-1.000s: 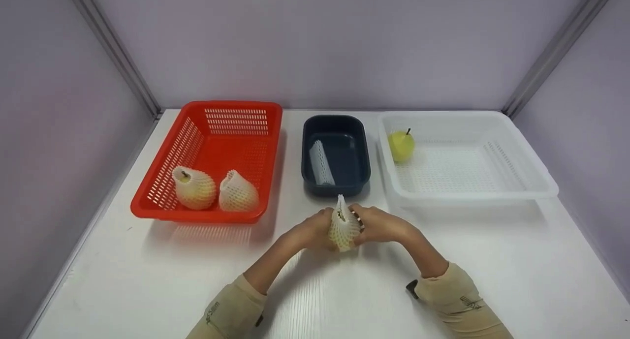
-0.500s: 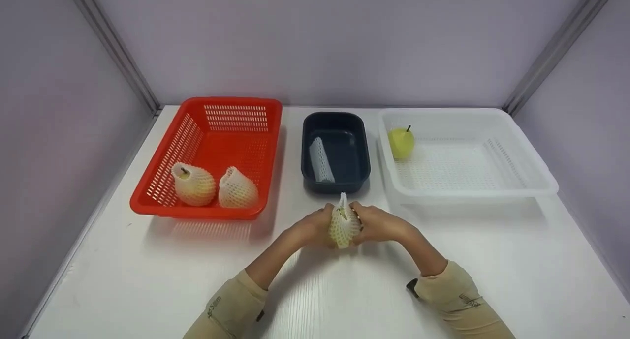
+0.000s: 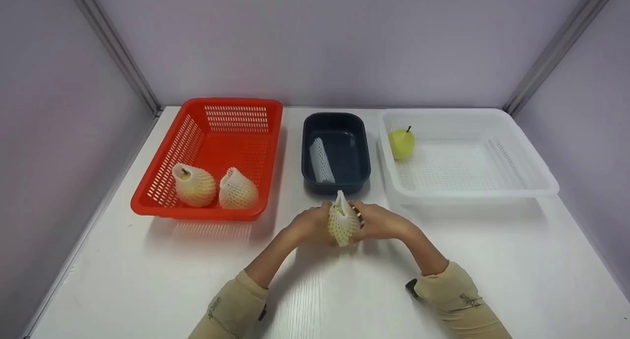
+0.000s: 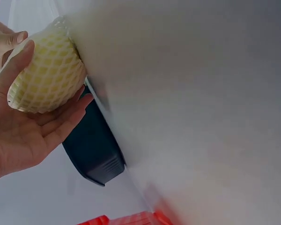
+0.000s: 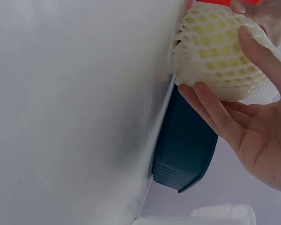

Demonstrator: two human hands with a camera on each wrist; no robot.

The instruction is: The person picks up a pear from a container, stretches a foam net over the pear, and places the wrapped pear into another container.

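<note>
A yellow-green pear [image 3: 343, 226] in a white foam net is held between both hands, just in front of the dark bin. From its left side, the left hand [image 3: 311, 225] grips it. The right hand [image 3: 383, 222] holds the other side. The net's open top rises to a point above the pear. In the left wrist view, the net is stretched over the pear [image 4: 49, 70], with the left thumb [image 4: 19, 61] on it and the fingers beneath. The right wrist view shows the right hand [image 5: 253, 122] with its thumb and fingers around the netted pear [image 5: 220, 51], net edge loose near the tabletop.
On the left stands a red basket [image 3: 221, 212] with two netted pears [image 3: 197, 186]. A dark blue bin [image 3: 352, 154] at the centre back holds a flat foam net [image 3: 322, 161]. To the right, a white basket [image 3: 472, 194] contains a bare pear [image 3: 402, 144].
The netted pear has shifted and turned slightly between the hands, its net tip moving a little left. Both hands keep hold of it at nearly the same spot.
</note>
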